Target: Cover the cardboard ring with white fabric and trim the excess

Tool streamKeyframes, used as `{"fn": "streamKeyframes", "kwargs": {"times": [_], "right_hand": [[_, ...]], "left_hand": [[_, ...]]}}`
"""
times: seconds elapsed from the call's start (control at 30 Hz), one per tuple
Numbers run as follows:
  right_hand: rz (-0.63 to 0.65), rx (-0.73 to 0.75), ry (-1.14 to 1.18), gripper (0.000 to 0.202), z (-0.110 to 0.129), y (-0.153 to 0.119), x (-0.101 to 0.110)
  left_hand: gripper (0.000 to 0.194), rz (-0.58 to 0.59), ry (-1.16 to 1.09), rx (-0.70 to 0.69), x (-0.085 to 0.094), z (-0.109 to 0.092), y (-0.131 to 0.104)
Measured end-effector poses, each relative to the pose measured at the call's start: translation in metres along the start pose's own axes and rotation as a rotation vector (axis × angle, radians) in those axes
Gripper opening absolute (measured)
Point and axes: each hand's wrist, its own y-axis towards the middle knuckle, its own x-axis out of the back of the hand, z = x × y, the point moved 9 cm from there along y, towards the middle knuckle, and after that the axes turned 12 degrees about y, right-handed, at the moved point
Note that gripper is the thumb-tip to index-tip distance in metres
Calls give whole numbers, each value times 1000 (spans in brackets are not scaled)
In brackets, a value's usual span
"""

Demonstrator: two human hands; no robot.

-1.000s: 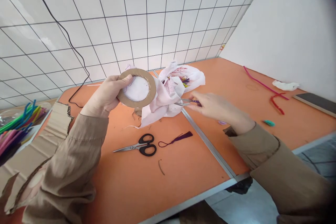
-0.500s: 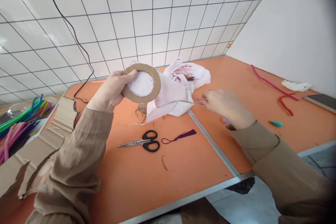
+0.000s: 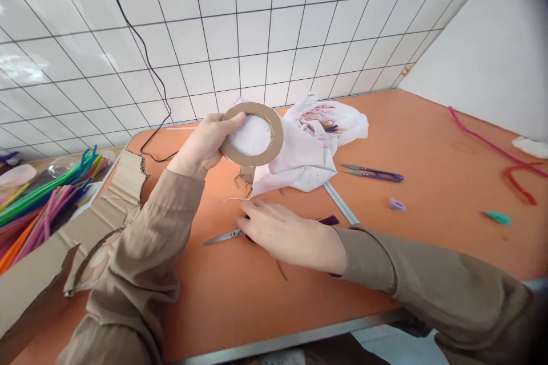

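A white tiled wall (image 3: pixel 222 34) is standing along the far side, and below it I am working at an orange table (image 3: pixel 222 296). Torn cardboard (image 3: pixel 98 222) is lying at the left, partly under my sleeve, and a bundle of coloured fuzzy stems (image 3: pixel 47 205) is sitting left beyond it. On the far side, a white plastic bag (image 3: pixel 351 120) is lying open, with dark and yellow strands showing in its mouth. Just nearer, pale cloth (image 3: pixel 295 154) is spreading out to the right from behind the ring I am holding. My right hand (image 3: pixel 291 234) is reaching low over the table, its fingers curling down at the scissors; I cannot tell whether they are gripping. My left hand (image 3: pixel 203 142) is pinching the cardboard ring (image 3: pixel 276 136), thumb on its face and fingers behind, keeping it raised above the table with white material filling its opening. The scissors (image 3: pixel 225 236) are pointing their blades left, their handles mostly hidden under my right hand. Well to its right, a magenta stem (image 3: pixel 492 140) is crossing a red one (image 3: pixel 520 185). Purple-handled snips (image 3: pixel 372 173) are lying right of the cloth. A purple tassel (image 3: pixel 329 220) is peeking out beyond my right wrist, a green tuft (image 3: pixel 497 217) is resting far to the right, and a little lilac piece (image 3: pixel 397 204) is lying near the snips
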Motion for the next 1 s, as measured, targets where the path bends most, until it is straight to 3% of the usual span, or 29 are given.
{"fn": "streamKeyframes", "kwargs": {"times": [0.3, 0.43, 0.53, 0.73, 0.8, 0.9, 1.0], "right_hand": [[-124, 29, -161, 26, 5, -15, 5], [-43, -1, -79, 26, -2, -15, 8], [0, 16, 241, 22, -7, -10, 18], [-68, 123, 1466, 27, -12, -1, 40], [-142, 185, 1773, 29, -17, 0, 41], [-251, 218, 1947, 41, -28, -2, 39], [-353, 237, 1936, 38, -39, -9, 41]], "left_hand": [[19, 21, -6, 14, 3, 8, 6], [16, -32, -14, 44, 6, 7, 6], [15, -51, -30, 53, 8, 8, 6], [15, -46, -80, 88, 10, 13, 9], [15, -54, -93, 95, 11, 13, 9], [14, -53, -112, 92, 12, 12, 9], [17, -47, -87, 94, 15, 12, 10]]}}
